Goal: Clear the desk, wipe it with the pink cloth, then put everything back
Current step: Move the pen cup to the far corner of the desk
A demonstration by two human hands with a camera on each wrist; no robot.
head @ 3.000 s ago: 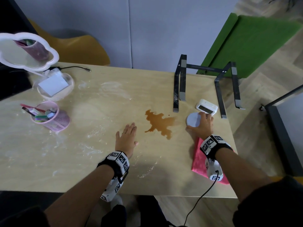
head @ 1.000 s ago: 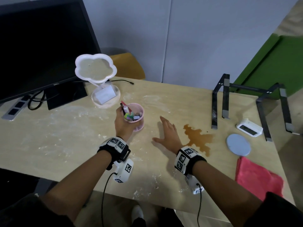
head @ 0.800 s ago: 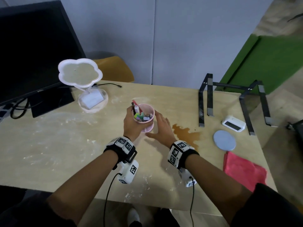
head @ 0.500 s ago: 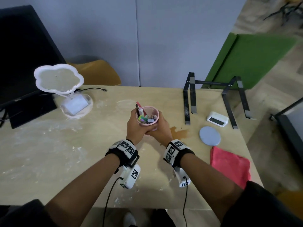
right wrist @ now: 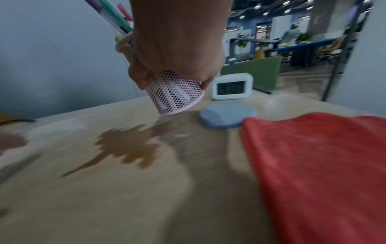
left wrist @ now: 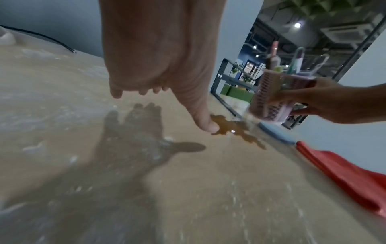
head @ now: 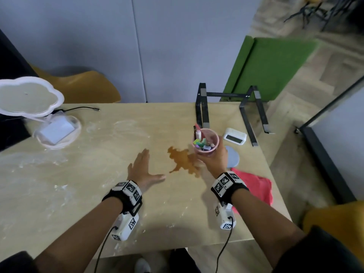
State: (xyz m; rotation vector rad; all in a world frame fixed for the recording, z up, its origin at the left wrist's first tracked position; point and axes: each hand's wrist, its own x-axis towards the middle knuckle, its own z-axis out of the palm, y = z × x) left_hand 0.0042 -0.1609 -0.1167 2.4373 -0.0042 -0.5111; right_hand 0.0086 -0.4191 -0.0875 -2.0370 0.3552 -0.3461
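My right hand (head: 213, 160) grips a pink mesh pen cup (head: 205, 142) full of pens and holds it in the air, tilted, over the right edge of a brown spill (head: 181, 158). The right wrist view shows the pen cup (right wrist: 175, 94) clear of the desk, near a grey coaster (right wrist: 227, 113). My left hand (head: 142, 168) hovers open, fingers straight, just left of the spill (left wrist: 231, 127) and holds nothing. The pink cloth (head: 256, 186) lies crumpled at the desk's right edge, under my right wrist.
On the wooden desk (head: 78, 184), smeared with white dust, stand a white digital clock (head: 235, 135), a black laptop stand (head: 202, 107), a cloud-shaped mirror (head: 27, 99) on a round base (head: 57, 133) and a loose cable (head: 82, 109). The desk ends just right of the cloth.
The pen cup went from my left hand, through both hands, into my right hand alone, and moved right over the spill. My left hand let go and opened over the desk.
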